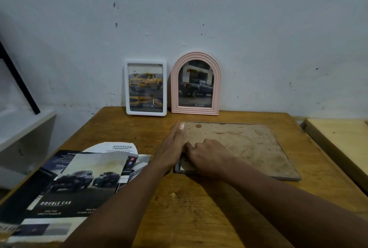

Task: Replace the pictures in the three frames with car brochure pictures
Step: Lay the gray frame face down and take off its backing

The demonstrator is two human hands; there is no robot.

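wooden table (189, 208) | marked white wall (199, 9) | white shelf left (23, 128) | pale board right (338, 134)

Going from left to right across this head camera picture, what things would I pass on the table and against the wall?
Car brochure pages → white rectangular frame → pink arched frame → large frame lying face down → pale wooden surface at the right edge.

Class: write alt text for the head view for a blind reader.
A left hand lies flat along the left edge of a large frame face down on a table, the right hand, fingers curled, on its backing. A white frame and pink arched frame showing pickups stand behind; car brochures lie left.
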